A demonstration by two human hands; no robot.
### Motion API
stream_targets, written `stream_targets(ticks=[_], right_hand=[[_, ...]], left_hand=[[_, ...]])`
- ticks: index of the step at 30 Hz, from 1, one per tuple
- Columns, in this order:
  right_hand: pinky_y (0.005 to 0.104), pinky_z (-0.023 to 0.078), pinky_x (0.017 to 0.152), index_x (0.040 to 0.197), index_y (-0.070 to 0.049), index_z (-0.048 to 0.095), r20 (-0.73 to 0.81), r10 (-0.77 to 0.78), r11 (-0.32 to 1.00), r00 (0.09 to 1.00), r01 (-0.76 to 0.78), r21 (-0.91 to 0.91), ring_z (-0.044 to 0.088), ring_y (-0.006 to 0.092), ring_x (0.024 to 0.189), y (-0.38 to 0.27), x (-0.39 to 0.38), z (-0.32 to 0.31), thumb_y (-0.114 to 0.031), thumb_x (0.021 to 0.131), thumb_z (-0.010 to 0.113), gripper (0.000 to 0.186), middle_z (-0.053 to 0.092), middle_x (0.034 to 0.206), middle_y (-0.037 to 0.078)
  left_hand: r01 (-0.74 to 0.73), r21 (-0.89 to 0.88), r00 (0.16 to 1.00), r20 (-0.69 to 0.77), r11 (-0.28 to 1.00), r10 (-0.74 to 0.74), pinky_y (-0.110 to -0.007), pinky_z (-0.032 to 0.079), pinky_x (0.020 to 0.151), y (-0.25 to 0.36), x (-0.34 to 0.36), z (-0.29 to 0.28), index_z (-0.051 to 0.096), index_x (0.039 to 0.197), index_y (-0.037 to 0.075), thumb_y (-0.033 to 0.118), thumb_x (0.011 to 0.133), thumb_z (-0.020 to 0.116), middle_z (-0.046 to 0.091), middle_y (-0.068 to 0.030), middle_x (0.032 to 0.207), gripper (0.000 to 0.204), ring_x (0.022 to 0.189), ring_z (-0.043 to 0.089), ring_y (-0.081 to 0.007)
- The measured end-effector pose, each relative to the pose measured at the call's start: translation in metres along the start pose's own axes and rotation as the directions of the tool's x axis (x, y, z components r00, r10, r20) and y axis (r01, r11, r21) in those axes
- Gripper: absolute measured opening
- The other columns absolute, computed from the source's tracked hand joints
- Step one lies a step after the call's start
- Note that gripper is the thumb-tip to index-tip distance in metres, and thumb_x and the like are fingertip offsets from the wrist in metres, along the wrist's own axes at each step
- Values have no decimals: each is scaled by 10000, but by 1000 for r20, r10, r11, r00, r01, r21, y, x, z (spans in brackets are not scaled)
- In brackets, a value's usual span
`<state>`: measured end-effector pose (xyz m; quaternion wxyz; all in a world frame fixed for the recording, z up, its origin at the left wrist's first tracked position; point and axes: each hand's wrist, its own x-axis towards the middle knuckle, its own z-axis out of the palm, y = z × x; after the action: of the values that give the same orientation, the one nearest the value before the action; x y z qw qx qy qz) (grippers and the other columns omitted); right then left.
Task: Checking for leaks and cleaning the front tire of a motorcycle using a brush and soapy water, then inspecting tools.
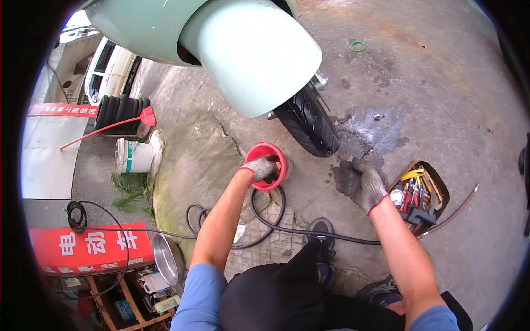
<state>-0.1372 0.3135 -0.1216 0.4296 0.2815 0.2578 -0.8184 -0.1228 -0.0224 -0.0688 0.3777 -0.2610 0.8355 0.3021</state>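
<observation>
Grey, stained concrete [441, 105] spreads under everything, and over its far part leans the pale green front of a scooter [248, 60], its body cut off by the upper edge. Below the mudguard the black front tyre [309, 124] meets the ground, a pale, wet-looking patch [375, 132] just beside it on the right. A black hose [342, 237] snakes across the near ground; its loop lies close by the red bucket [259, 149], so steady footing and care not to catch the loop would serve well here. An open toolbox [446, 190] stands to the right, packed with hand tools. The bucket stands on the concrete, left of the tyre and nearer the person, and the gloved left hand [259, 167] reaches over its rim; keeping that wrist low and clear of the rim should avoid tipping it, and any lift is best made slow and straight up. The gloved right hand [361, 186] hangs between tyre and toolbox, its fingers loosely curled with nothing visible in them; it looks well placed to steady or receive something. As for what is hard to read, the back of the left glove hides much of the bucket's inside, and I cannot tell whether its fingers are closed on anything. A small brownish piece [278, 165] shows beside them, too little of it to name.
</observation>
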Motion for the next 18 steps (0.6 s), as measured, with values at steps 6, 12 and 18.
stream_targets(ticks=[6,12,18], right_hand=[[417,597,682,1175,-18,565,25,-13,1000,1000,13,20,718,257,840,-3,-3,-5,-327,1075,407,361,715,1049,184],[413,600,689,1175,-28,565,14,-24,999,1000,24,-24,721,251,843,-2,-2,-7,-331,1074,409,356,719,1040,176],[393,585,684,1185,-24,573,-15,-10,998,1000,9,-55,712,243,811,2,2,-5,-316,1068,416,352,719,1020,161]], left_hand=[[-18,82,997,75,996,12,-313,517,798,11,-12,8,639,1325,74,244,917,596,720,-68,1022,444,894,655,-147],[-141,-409,986,-141,902,90,-310,552,695,-18,-49,-1,643,1278,60,203,939,588,728,-88,1029,372,928,697,-151],[-440,-801,894,-348,406,282,-347,566,673,-22,-159,22,590,1196,11,228,970,609,671,-179,1122,314,939,689,-241]])
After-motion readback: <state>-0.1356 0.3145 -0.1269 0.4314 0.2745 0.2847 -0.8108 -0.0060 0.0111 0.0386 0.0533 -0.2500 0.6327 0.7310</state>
